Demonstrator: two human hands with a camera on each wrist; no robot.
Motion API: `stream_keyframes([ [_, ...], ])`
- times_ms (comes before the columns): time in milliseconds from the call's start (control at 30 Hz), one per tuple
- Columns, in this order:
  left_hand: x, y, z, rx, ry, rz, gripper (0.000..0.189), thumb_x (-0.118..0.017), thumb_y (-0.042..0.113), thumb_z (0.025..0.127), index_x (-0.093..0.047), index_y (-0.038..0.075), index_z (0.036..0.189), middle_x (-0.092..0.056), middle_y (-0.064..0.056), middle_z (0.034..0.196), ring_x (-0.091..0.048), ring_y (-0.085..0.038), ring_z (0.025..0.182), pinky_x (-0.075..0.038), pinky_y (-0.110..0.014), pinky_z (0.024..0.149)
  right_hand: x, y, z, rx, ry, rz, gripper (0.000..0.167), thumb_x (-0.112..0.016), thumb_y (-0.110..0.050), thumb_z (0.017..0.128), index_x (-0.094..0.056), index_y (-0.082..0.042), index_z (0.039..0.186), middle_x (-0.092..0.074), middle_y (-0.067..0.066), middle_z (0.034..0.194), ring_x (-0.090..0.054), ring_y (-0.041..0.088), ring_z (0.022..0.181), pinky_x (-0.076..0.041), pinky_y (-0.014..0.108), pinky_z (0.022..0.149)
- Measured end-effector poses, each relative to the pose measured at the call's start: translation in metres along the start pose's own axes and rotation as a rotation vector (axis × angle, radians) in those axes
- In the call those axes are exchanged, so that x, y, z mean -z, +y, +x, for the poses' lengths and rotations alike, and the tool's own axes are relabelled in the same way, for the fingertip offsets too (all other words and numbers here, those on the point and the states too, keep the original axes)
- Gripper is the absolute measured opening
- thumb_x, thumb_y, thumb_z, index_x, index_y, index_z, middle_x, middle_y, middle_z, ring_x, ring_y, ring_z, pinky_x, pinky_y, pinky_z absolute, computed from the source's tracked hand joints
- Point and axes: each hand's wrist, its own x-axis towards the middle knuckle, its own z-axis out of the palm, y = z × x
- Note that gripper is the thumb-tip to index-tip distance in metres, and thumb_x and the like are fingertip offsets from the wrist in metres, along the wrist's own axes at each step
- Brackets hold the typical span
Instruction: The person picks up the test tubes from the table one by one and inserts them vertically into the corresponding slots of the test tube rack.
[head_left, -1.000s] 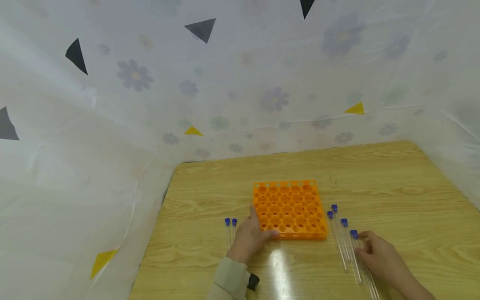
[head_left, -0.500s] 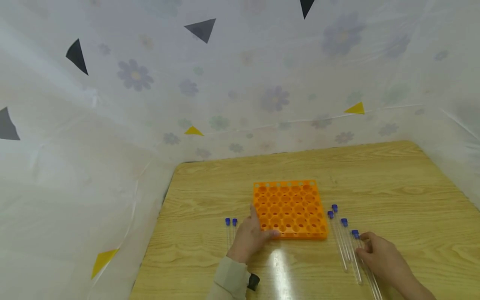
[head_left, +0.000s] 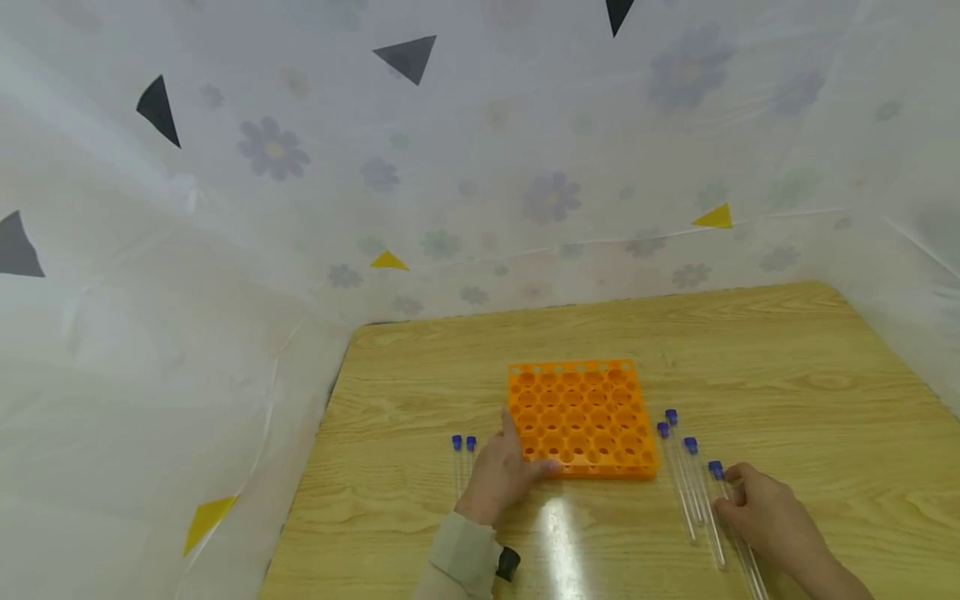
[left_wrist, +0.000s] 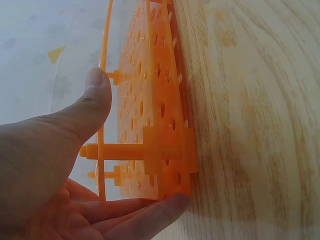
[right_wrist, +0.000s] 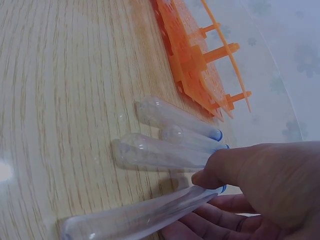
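Note:
An orange test tube rack [head_left: 588, 421] with rows of round holes stands on the table. My left hand [head_left: 495, 475] grips its near left corner. In the left wrist view, the thumb [left_wrist: 97, 95] lies on the top plate while the fingers reach along the side to the lower plate. On the right, my right hand [head_left: 772, 512] pinches a clear, blue-capped test tube [right_wrist: 135, 215] near its cap, between thumb and fingers. The tube's rounded end points toward the near edge. Beside it lie three more capped test tubes [right_wrist: 165, 152].
Two blue-capped test tubes [head_left: 457, 467] lie left of the rack, partly hidden by the left hand. The wood-grain table [head_left: 420, 367] is enclosed by pale flowered sheeting [head_left: 465, 208] at the back and sides.
The pinched test tube has shifted slightly right, widening the gap to its neighbours. The left hand and the rack have stayed in place.

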Motion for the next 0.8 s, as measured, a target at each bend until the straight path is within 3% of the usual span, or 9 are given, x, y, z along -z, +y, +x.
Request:
stream_keyframes([
  [467, 0.002, 0.000, -0.001, -0.011, -0.010, -0.007, 0.119, -0.071, 0.060, 0.082, -0.006, -0.004, 0.157, -0.059, -0.031, 0.129, -0.065, -0.036, 0.107, -0.054, -0.048, 0.091, 0.010, -0.001, 0.002, -0.044, -0.054, 0.011, 0.067, -0.063, -0.022, 0.086, -0.041, 0.019, 0.133, -0.061, 0.005, 0.082, -0.052, 0.016, 0.062, -0.043, 0.027, 0.049],
  [700, 0.002, 0.001, -0.001, -0.002, -0.012, -0.009, 0.118, -0.070, 0.060, 0.082, -0.005, -0.003, 0.157, -0.057, -0.031, 0.133, -0.063, -0.036, 0.112, -0.053, -0.048, 0.094, 0.019, -0.005, 0.006, 0.025, 0.014, -0.019, 0.062, -0.061, -0.017, 0.086, -0.041, 0.019, 0.133, -0.067, 0.024, 0.100, -0.056, 0.016, 0.068, -0.046, 0.027, 0.052],
  [800, 0.002, 0.000, -0.001, -0.008, -0.008, -0.006, 0.118, -0.070, 0.060, 0.082, -0.005, -0.004, 0.157, -0.057, -0.031, 0.133, -0.064, -0.036, 0.111, -0.054, -0.048, 0.093, 0.022, -0.008, 0.006, 0.060, 0.046, -0.035, 0.059, -0.059, -0.014, 0.086, -0.042, 0.019, 0.133, -0.067, 0.023, 0.098, -0.054, 0.015, 0.065, -0.044, 0.026, 0.050],
])
